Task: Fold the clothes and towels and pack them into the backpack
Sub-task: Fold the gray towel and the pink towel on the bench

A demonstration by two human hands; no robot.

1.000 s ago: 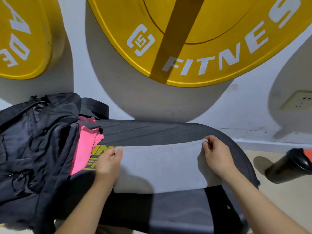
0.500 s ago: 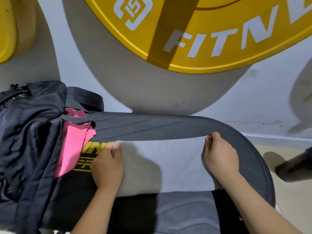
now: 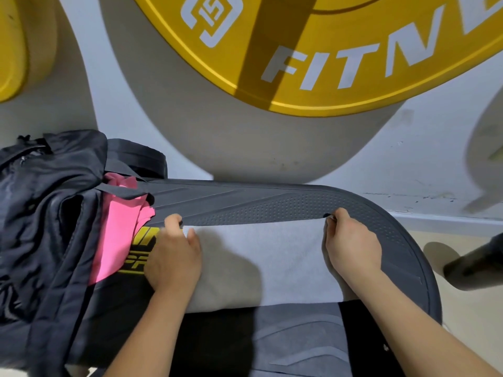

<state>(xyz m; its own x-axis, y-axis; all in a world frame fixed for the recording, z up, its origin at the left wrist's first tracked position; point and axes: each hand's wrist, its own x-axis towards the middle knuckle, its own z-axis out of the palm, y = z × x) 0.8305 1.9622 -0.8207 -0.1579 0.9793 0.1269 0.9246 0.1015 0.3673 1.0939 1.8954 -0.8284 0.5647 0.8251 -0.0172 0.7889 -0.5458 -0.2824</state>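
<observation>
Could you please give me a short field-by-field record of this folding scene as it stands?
surface: dark grey padded bench
towel: pale grey, flat on the bench
left hand: pinches the towel's far left corner
right hand: pinches its far right corner
backpack: black, on the bench's left end
pink garment: against the backpack, under a strap
backdrop: yellow weight plate

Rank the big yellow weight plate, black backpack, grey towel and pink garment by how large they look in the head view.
1. yellow weight plate, though cropped by the frame
2. black backpack
3. grey towel
4. pink garment, only partly showing
</observation>
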